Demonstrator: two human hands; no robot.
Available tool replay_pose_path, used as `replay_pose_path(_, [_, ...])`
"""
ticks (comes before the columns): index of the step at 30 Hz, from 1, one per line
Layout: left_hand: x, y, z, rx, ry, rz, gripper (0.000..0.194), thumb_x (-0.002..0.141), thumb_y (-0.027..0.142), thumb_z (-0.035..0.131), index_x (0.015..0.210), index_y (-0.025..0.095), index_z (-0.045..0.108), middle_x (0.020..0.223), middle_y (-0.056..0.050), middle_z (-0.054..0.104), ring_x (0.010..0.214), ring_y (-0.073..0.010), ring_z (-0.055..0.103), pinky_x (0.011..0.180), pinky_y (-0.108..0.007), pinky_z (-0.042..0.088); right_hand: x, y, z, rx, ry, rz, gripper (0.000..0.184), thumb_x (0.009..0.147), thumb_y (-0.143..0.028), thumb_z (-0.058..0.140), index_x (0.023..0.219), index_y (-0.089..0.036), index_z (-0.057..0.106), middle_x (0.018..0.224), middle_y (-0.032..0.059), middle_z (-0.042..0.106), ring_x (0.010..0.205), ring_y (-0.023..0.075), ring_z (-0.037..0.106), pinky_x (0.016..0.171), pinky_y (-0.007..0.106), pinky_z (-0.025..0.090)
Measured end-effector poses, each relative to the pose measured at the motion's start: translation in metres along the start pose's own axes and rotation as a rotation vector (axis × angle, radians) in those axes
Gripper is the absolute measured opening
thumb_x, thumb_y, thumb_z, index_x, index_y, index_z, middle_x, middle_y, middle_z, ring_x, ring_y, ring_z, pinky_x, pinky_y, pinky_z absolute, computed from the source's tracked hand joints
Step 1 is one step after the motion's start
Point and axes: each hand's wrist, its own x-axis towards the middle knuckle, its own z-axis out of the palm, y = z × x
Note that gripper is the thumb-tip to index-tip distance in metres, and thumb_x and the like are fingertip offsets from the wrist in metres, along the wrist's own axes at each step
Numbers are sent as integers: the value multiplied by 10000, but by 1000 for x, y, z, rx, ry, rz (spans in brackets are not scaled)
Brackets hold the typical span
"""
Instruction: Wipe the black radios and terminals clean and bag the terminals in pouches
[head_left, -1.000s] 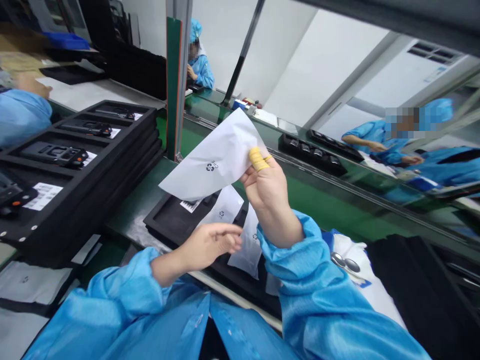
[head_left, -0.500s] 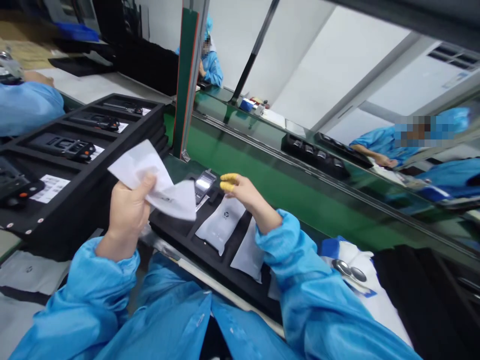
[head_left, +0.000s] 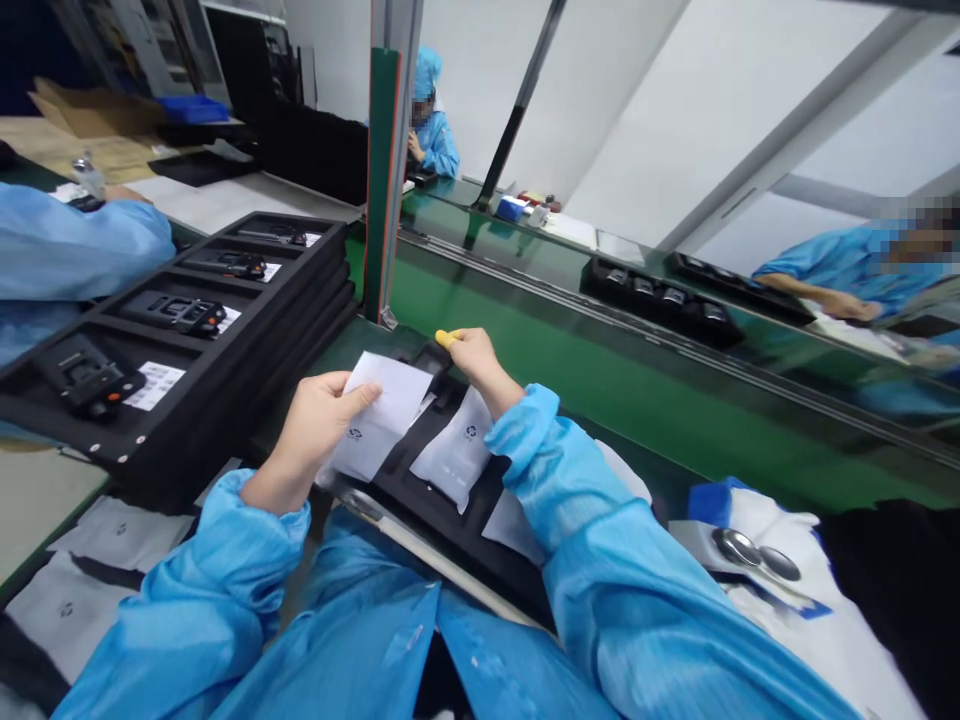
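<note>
My left hand [head_left: 322,415] is closed on the edge of a frosted white plastic bag [head_left: 367,452] with a small dark symbol, held over the left end of a black foam tray [head_left: 409,488]. Yellow finger covers show on my right hand [head_left: 472,355]. Its fingers are pinched at the edge of a dark handheld device [head_left: 433,358] at the tray's far side, partly behind the bag. Another frosted bag [head_left: 454,450] lies in the tray below my right wrist, and a further bag [head_left: 514,525] is partly under my sleeve.
Stacked black foam trays [head_left: 285,330] stand at left, the top one holding several devices and labels. More frosted bags [head_left: 124,530] lie lower left. A green-edged bench [head_left: 540,340] runs behind. White cloth [head_left: 757,500] lies at right. Co-workers sit nearby, one sleeve [head_left: 82,240] close at left.
The bag in my left hand has come down and right over the tray. My right hand has gone from spread fingers above the device to a pinch at its edge. The view has shifted left.
</note>
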Motion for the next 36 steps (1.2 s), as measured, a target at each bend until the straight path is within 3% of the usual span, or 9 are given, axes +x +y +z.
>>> replay_pose_path(4, [-1, -4, 7, -33, -37, 0, 439, 532, 563, 824, 580, 147, 693, 529, -23, 614, 473, -121, 503, 433, -221, 352, -21, -7, -26, 17, 252, -154, 280, 888, -359, 526, 944, -202, 750, 997, 49, 724, 1041, 206, 621, 1024, 358, 388])
replay_pose_path(7, [-3, -5, 15, -66, -43, 6, 340, 499, 427, 859, 658, 159, 724, 596, -19, 661, 523, -126, 544, 488, -227, 410, -30, -8, -53, 245, 508, -363, 241, 860, -352, 563, 880, -192, 741, 961, 56, 716, 981, 201, 636, 966, 352, 451])
replay_pose_path(10, [-6, -4, 24, -1, -14, 52, 281, 556, 412, 819, 566, 167, 682, 521, 8, 600, 485, -102, 487, 458, -214, 362, -40, -11, -78, 488, 613, -517, 261, 872, -408, 549, 870, -213, 722, 930, 24, 703, 960, 183, 650, 920, 348, 485])
replay_pose_path(14, [-9, -3, 38, 67, -20, 94, 254, 618, 417, 770, 588, 176, 698, 528, 16, 600, 488, -107, 487, 452, -222, 359, -63, -29, -98, 647, 614, -574, 286, 897, -444, 522, 848, -223, 697, 887, 14, 691, 974, 178, 658, 880, 334, 514])
replay_pose_path(19, [-16, -3, 58, -11, -18, 112, 269, 566, 383, 811, 718, 171, 743, 668, -14, 702, 603, -151, 606, 548, -246, 471, -84, -46, -98, 724, 602, -541, 232, 903, -440, 542, 927, -253, 677, 1042, 21, 697, 1106, 165, 624, 1000, 300, 491])
replay_pose_path(25, [-22, -5, 72, -115, 13, 107, 315, 552, 420, 838, 713, 168, 740, 655, -11, 701, 596, -145, 601, 541, -241, 474, -92, -30, -86, 617, 611, -561, 437, 937, -493, 351, 1056, -230, 680, 1100, 28, 647, 1250, 227, 563, 988, 406, 480])
replay_pose_path(29, [-21, -10, 75, -133, 14, 119, 341, 581, 470, 829, 721, 170, 744, 658, -6, 697, 597, -132, 584, 547, -233, 461, -92, -16, -87, 541, 601, -551, 438, 914, -545, 398, 1087, -260, 681, 1185, 23, 626, 1267, 249, 550, 912, 373, 526])
replay_pose_path(33, [-21, -13, 77, -129, 2, 100, 371, 605, 508, 822, 732, 169, 742, 660, 3, 687, 576, -117, 562, 546, -230, 444, -92, -11, -95, 604, 611, -511, 394, 913, -541, 430, 1055, -272, 681, 1155, 20, 635, 1281, 242, 541, 962, 370, 520])
replay_pose_path(36, [-21, -13, 78, -126, 0, 109, 382, 609, 518, 827, 738, 169, 740, 652, 6, 681, 573, -117, 560, 546, -230, 440, -94, -11, -101, 608, 443, -497, 388, 928, -534, 412, 1048, -275, 675, 1150, 17, 633, 1318, 246, 503, 1006, 402, 495])
